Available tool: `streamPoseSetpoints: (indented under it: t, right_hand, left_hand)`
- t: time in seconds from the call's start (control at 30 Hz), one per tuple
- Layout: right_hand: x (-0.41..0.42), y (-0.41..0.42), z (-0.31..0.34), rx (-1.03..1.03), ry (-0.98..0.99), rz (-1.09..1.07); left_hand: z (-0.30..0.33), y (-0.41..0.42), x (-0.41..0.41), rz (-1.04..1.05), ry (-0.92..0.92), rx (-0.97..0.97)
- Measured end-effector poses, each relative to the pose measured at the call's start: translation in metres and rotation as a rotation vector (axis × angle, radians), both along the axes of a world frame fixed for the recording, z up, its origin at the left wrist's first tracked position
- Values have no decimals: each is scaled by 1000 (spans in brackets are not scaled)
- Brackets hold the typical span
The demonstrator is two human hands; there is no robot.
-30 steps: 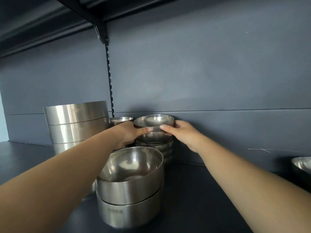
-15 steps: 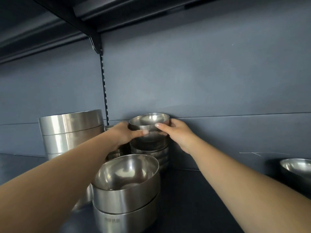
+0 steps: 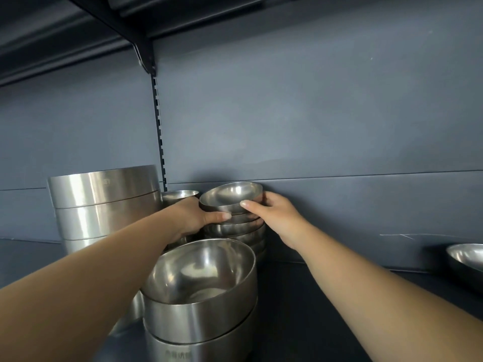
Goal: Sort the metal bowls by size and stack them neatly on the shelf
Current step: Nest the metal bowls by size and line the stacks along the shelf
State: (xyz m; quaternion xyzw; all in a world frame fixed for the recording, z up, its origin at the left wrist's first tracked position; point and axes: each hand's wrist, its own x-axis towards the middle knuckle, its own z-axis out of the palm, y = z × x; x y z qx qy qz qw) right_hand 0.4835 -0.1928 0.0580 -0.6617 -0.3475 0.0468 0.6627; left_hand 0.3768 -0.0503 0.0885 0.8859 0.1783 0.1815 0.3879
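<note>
Small metal bowl [image 3: 231, 195] tilted atop the stack of small bowls [image 3: 236, 231] at the far wall, clasped from both sides.

Gripped at the left rim by the left hand [image 3: 194, 216], thumb curled along the front; pinched at the right rim by the right hand [image 3: 274, 218], thumb on the near edge, fingers wrapped behind. Just left of the stack, partly hidden by the left hand, another small bowl [image 3: 177, 195]. Farther left, a tall stack of wide bowls [image 3: 104, 202]. Near and below the forearms, two nested medium bowls [image 3: 201, 296], the lower one marked with faint lettering, too blurred to read. At the right edge, a lone bowl [image 3: 467, 259] on the dark shelf [image 3: 313, 309]. Above, a slotted upright [image 3: 160, 131] with a bracket [image 3: 145, 50] under the upper shelf.
</note>
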Motion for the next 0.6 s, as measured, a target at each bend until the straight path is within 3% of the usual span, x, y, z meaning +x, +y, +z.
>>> streamPoseSetpoints:
  t: [0.1, 0.3, 0.5, 0.6]
  right_hand:
    - [-1, -1, 4, -14, 15, 10]
    - [-6, -5, 6, -66, 7, -24]
    - [-15, -7, 7, -121, 26, -49]
    - [-20, -15, 11, -113, -17, -75]
  left_hand:
    - [1, 8, 3, 34, 24, 16]
    - [6, 13, 6, 99, 125, 247]
    - [8, -2, 0, 119, 87, 83]
    - [19, -23, -11, 172, 37, 110]
